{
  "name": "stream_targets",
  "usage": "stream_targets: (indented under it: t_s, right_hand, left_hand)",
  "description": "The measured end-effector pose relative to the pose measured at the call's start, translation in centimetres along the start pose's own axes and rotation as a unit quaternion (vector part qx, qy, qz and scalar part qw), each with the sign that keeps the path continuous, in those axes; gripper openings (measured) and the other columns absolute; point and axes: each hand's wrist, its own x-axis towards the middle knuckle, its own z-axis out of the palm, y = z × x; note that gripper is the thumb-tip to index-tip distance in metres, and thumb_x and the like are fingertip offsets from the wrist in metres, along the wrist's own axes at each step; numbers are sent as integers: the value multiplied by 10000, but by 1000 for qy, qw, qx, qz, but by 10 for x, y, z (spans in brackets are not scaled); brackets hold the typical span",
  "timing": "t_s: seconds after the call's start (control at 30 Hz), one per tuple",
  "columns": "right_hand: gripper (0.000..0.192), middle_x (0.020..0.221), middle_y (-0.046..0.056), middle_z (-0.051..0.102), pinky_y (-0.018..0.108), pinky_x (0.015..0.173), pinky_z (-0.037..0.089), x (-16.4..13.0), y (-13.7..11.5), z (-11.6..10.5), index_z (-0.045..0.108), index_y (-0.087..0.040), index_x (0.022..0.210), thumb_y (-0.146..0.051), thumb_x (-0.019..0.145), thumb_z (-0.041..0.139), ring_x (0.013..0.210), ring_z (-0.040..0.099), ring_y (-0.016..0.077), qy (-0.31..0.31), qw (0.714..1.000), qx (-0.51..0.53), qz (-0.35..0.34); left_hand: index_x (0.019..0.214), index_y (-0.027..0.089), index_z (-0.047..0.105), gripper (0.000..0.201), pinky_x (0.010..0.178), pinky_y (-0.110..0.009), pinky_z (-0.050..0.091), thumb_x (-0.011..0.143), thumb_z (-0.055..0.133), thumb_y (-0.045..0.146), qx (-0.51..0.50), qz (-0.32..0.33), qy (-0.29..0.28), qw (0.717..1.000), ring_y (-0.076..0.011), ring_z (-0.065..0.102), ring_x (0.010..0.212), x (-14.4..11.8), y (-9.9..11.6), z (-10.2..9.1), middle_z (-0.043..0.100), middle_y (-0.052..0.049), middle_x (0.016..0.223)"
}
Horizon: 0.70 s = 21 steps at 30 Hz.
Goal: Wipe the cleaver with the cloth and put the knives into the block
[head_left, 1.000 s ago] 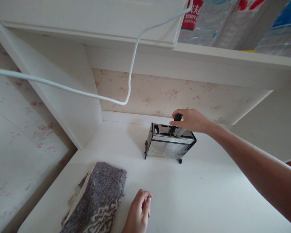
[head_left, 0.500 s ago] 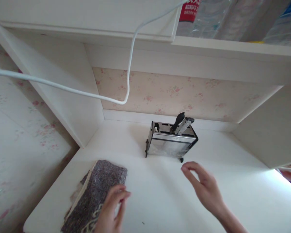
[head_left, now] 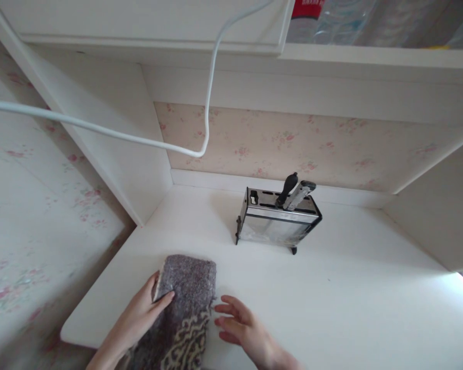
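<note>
A folded grey-brown cloth [head_left: 189,282], like a small rug or mat, with a cream scroll pattern near its lower end, lies at the front left of the white tabletop. My left hand [head_left: 144,306] grips its left edge, thumb on top and fingers underneath. Just off its right side is my right hand [head_left: 237,324], fingers apart and curved, holding nothing. Farther back stands a knife block [head_left: 273,228] with clear sides and a slotted metal top. Two knives rise from it, one with a black handle [head_left: 288,186], the other with a grey handle [head_left: 300,195].
A white cable [head_left: 206,118] hangs bent in front of the upper cabinet [head_left: 150,23]. Plastic bottles [head_left: 341,20] stand on the open shelf at top right. The white tabletop [head_left: 351,308] meets a side panel at right and flowered wallpaper at the left.
My left hand has moved to the cloth's left edge and taken hold, and the cloth sits slightly farther right. My right hand has come left and down to beside the cloth. The view has shifted slightly.
</note>
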Motion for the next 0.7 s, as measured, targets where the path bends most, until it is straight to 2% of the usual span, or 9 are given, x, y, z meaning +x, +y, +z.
stream_targets:
  t_s: [0.1,0.2,0.27,0.33,0.43,0.53,0.63,0.7]
  right_hand:
    - [790,1193,101,610,371,909,458,4,-1,4,526,-199,1255,-507,592,826,1068,597,245,-18,999,46,-5]
    - [672,1162,117,631,372,924,444,-3,-2,2,559,-157,1233,-487,687,773,1081,597,257,-21,995,91,-28]
    - [607,1208,119,617,381,963,420,-13,-4,-1,577,-159,1226,-440,720,761,1126,574,264,-40,990,128,-52]
    - [625,1194,117,630,401,986,407,-24,-5,-5,573,-174,1234,-407,694,785,1125,580,273,-47,982,174,-59]
    - [702,1074,116,683,428,953,442,-40,-10,-16,546,-185,1260,-411,648,804,1022,641,287,24,974,219,-41]
    - [747,1007,110,704,412,886,498,-57,-22,-37,520,-184,1282,-411,631,807,914,682,281,126,970,204,-42]
    - [792,961,107,716,388,814,539,-79,-43,-75,493,-179,1301,-391,608,814,835,702,277,203,961,180,-50]
    - [826,939,112,721,403,767,554,-98,-58,-107,456,-188,1333,-390,612,803,789,707,292,253,951,171,-46]
  left_hand:
    - [1215,177,573,536,1057,-423,401,771,649,467,-158,-54,-27,986,-292,571,1183,-17,31,22,649,-101,1239]
    - [1248,194,566,585,979,-407,476,740,686,460,-329,-128,-26,935,-297,605,1139,-31,59,44,677,-87,1198]
    - [1269,205,557,648,922,-423,510,700,727,462,-407,-161,-49,898,-313,640,1074,-38,71,61,698,-93,1150]
    - [1282,204,549,704,902,-439,515,659,771,446,-457,-170,-77,870,-325,659,1028,-43,81,81,709,-110,1114]
    - [1309,210,526,721,921,-460,497,669,781,423,-508,-164,-109,838,-328,662,1019,-49,93,114,710,-126,1098]
    - [1317,228,523,667,985,-478,446,721,742,433,-536,-128,-177,815,-325,612,1117,-51,99,141,670,-131,1183]
    - [1281,230,569,638,1066,-457,367,703,767,414,-499,-80,-229,832,-306,523,1230,-49,95,151,599,-121,1296]
    - [1297,247,559,641,1076,-444,353,713,764,410,-467,-89,-236,848,-288,493,1258,-47,90,149,553,-114,1347]
